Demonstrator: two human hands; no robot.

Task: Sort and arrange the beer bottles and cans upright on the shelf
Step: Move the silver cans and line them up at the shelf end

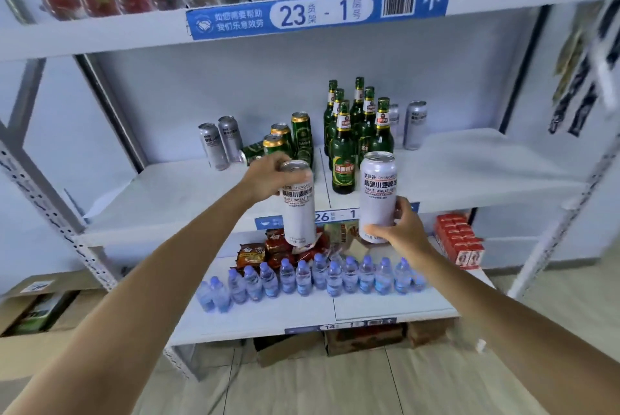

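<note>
My left hand grips the top of a tall silver beer can, held upright in the air before the middle shelf. My right hand holds a second silver can by its lower part, also upright. On the shelf stand several green beer bottles in a cluster. Left of them are green cans, three upright and one lying on its side. Two silver cans stand at the back left, and two more silver cans stand behind the bottles at the right.
The lower shelf carries a row of small water bottles, snack packets and red cartons. The top shelf holds clear packets. A cardboard box sits on the floor at the left. Shelf uprights flank both sides.
</note>
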